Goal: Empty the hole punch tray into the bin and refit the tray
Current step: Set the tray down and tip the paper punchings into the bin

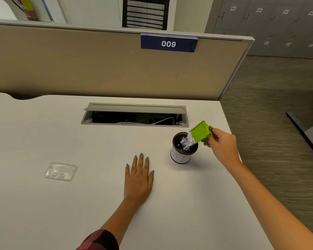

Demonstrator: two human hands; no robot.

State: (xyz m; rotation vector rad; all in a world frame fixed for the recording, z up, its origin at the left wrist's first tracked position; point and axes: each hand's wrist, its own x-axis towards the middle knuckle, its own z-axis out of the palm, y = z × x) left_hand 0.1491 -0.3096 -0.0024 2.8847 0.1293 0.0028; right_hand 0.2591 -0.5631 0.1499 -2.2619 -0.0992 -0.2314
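Observation:
My right hand point(221, 144) grips a green hole punch point(201, 131) and holds it tilted over a small round bin point(182, 154). White paper bits point(186, 142) spill from its lower edge into the bin's dark opening. The bin is black with a white label and stands on the white desk point(79, 204) near the right edge. A clear plastic tray-like piece point(60, 171) lies flat on the desk at the left, apart from both hands. My left hand point(138, 179) rests palm down on the desk, fingers spread, left of the bin and holding nothing.
An open cable hatch point(135, 115) with wires inside is set into the desk behind the bin. A beige partition point(98, 65) with a blue "009" sign closes off the far side. The desk's right edge drops to carpeted floor point(278, 159) just beyond the bin.

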